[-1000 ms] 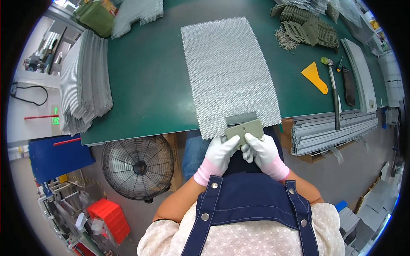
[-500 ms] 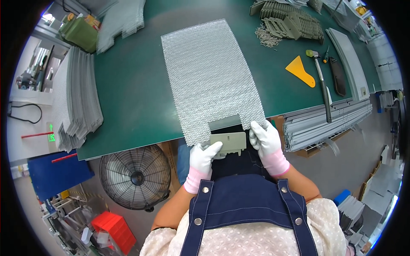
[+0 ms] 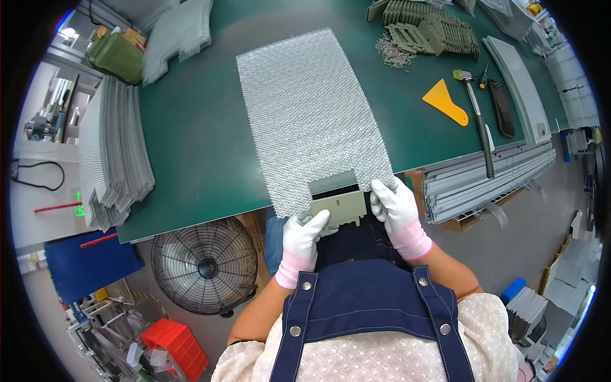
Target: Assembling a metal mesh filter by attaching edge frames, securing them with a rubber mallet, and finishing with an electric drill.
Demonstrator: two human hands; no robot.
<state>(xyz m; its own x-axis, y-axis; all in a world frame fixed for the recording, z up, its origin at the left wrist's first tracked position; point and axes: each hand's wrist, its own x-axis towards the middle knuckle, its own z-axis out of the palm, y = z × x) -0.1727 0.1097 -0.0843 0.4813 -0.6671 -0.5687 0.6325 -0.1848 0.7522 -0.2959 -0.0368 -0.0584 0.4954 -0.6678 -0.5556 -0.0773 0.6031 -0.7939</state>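
Note:
A large silvery mesh sheet (image 3: pixel 309 108) with a rectangular notch in its near edge lies on the green table, its near corners reaching past the front edge. My left hand (image 3: pixel 302 234), in a white glove with a pink cuff, is closed on a grey-green plastic plate (image 3: pixel 338 209), thumb on top, beside the sheet's near left corner. The plate sits just below the notch, small tabs along its near side. My right hand (image 3: pixel 393 205), gloved alike, pinches the sheet's near right corner, close to the plate's right end.
On the green table (image 3: pixel 191 159) lie a yellow scraper (image 3: pixel 445 103), a hammer (image 3: pixel 477 114), a pile of small pins (image 3: pixel 394 53) and stacked grey-green plates (image 3: pixel 439 32). Mesh sheets (image 3: pixel 114 146) stand stacked at the left edge. Below the front edge is a black fan (image 3: pixel 205 267).
The plate has shifted slightly up and left toward the notch, and its right end tilts up a little more. Both hands keep their grips; the whole view has moved slightly.

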